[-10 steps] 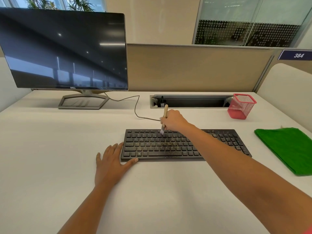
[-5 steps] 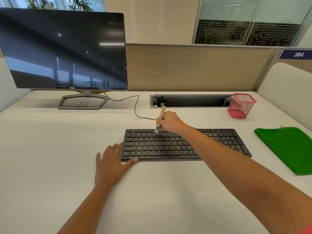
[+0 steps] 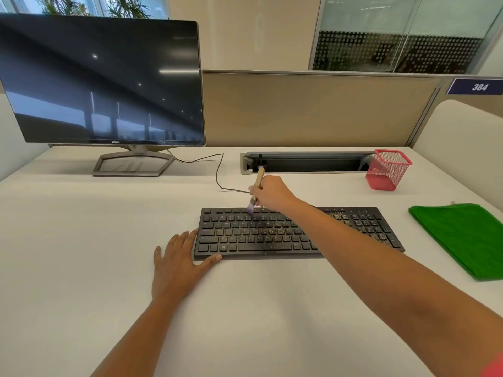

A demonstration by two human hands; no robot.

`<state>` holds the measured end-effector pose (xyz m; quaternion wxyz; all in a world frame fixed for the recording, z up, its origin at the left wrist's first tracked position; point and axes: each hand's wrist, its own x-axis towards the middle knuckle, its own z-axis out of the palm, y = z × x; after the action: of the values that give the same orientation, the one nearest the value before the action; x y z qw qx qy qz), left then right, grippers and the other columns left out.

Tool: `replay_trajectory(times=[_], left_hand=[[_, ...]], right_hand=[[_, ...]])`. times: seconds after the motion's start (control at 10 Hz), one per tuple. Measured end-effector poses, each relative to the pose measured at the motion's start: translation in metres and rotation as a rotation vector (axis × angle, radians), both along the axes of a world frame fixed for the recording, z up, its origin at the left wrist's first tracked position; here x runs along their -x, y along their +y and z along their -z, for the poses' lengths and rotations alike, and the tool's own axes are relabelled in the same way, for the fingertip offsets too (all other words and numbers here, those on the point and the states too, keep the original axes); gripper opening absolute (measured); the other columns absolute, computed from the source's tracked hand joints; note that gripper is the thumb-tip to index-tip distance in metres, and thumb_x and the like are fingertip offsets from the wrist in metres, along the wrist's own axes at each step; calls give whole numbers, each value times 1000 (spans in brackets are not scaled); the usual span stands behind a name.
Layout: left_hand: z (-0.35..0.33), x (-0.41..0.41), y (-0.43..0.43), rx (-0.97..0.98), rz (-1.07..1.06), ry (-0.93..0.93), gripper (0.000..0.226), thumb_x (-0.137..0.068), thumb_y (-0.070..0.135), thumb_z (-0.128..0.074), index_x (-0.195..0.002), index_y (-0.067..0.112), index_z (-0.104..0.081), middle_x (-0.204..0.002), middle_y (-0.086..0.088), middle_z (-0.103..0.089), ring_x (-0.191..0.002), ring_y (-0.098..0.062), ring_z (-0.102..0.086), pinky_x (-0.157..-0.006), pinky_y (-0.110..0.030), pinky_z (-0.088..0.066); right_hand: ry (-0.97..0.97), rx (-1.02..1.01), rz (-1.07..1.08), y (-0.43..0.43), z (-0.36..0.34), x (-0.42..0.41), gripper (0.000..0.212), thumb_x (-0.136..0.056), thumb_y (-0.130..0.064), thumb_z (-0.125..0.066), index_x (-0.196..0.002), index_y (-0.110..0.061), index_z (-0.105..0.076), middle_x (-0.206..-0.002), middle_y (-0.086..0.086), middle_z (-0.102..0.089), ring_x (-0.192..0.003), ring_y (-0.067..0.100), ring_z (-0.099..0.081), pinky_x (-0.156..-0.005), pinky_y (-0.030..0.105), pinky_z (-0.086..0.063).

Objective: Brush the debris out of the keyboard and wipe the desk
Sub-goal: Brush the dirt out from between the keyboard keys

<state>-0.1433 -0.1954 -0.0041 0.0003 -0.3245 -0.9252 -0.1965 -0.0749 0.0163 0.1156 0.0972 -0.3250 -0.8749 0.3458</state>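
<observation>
Right hand point(image 3: 272, 193) grips the brush point(image 3: 255, 190), bristles on the keyboard point(image 3: 294, 235) top row; debris lies nearer; left hand point(image 3: 178, 263) flat, steadying its left end.

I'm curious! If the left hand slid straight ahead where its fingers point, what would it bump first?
Probably the keyboard, at its left edge: the left hand lies right beside it, fingers angled slightly toward it.

We've got both arms in shot, left hand point(image 3: 177, 265) and right hand point(image 3: 272, 194), forearms bare up to the frame edge. Only garment we see: sliver of pinkish-red sleeve point(image 3: 494, 366) on the right arm, bottom-right corner. Left thumbnail point(image 3: 218, 257) short, plain.
</observation>
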Motion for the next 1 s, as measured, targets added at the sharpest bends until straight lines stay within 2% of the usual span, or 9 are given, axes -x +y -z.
replay_trajectory(times=[0.1, 0.2, 0.3, 0.4, 0.5, 0.6, 0.7, 0.8, 1.0], left_hand=[[1, 1, 0, -7, 2, 1, 106, -57, 89, -11, -146, 32, -25, -152, 8, -29, -143, -11, -15, -116, -45, -6], [1, 0, 0, 1, 4, -3, 107, -57, 89, -10, -147, 33, -24, -152, 8, -28, -143, -10, -14, -116, -44, -6], [1, 1, 0, -2, 3, -3, 107, -57, 89, -10, -147, 33, -24, -152, 9, -29, -143, -10, -14, -116, -44, -6], [3, 2, 1, 5, -1, 5, 106, -57, 90, -11, -146, 33, -25, -151, 9, -30, -143, -10, -15, -116, -45, -7], [3, 2, 1, 10, -3, 5, 106, -57, 89, -10, -146, 33, -25, -152, 9, -29, -143, -9, -15, -116, -45, -7], [2, 2, 1, 15, -4, 10, 107, -57, 89, -9, -146, 32, -24, -152, 9, -28, -143, -10, -14, -116, -44, -6], [0, 1, 0, 13, -7, 3, 109, -56, 89, -9, -147, 31, -24, -153, 8, -27, -144, -10, -14, -116, -43, -6], [0, 1, 1, 13, -3, -3, 108, -56, 89, -9, -147, 32, -24, -153, 8, -27, -144, -10, -14, -116, -44, -5], [1, 1, 1, 17, -3, -2, 108, -56, 89, -9, -147, 33, -23, -153, 9, -27, -144, -9, -13, -116, -43, -5]], right_hand=[[-31, 57, -5, -2, 6, -1, 30, -96, -18, -48, -107, 7, -61, -105, 21, -66, -93, 33, -67, -86, 39, -54], [-182, -47, -60, -3, 4, -1, 24, -95, -15, -46, -102, 4, -60, -100, 18, -64, -87, 27, -63, -61, 25, -48], [-129, -150, -49, -3, -2, -1, 26, -95, -17, -45, -103, 3, -60, -103, 17, -63, -90, 29, -61, -67, 29, -46], [-44, -44, -145, -4, -4, -2, 31, -97, -20, -46, -106, 4, -64, -106, 17, -67, -91, 27, -65, -87, 36, -52], [-168, -81, -271, -5, -6, -9, 34, -97, -24, -47, -105, 5, -63, -82, 8, -61, -67, 12, -54, -64, 22, -45], [-265, -173, -255, 2, -8, -15, 30, -98, -22, -46, -104, 4, -60, -78, 6, -54, -68, 17, -52, -59, 21, -39], [-326, -263, -182, 11, -11, -20, 26, -96, -17, -44, -107, 2, -57, -87, 10, -53, -76, 22, -53, -61, 27, -41], [-269, -272, -96, 18, -13, -20, 24, -95, -15, -46, -106, 1, -59, -89, 11, -55, -78, 24, -56, -64, 29, -44], [0, -20, 34, 15, 1, -11, 30, -96, -21, -49, -106, 4, -63, -103, 19, -67, -92, 31, -67, -86, 37, -54]])
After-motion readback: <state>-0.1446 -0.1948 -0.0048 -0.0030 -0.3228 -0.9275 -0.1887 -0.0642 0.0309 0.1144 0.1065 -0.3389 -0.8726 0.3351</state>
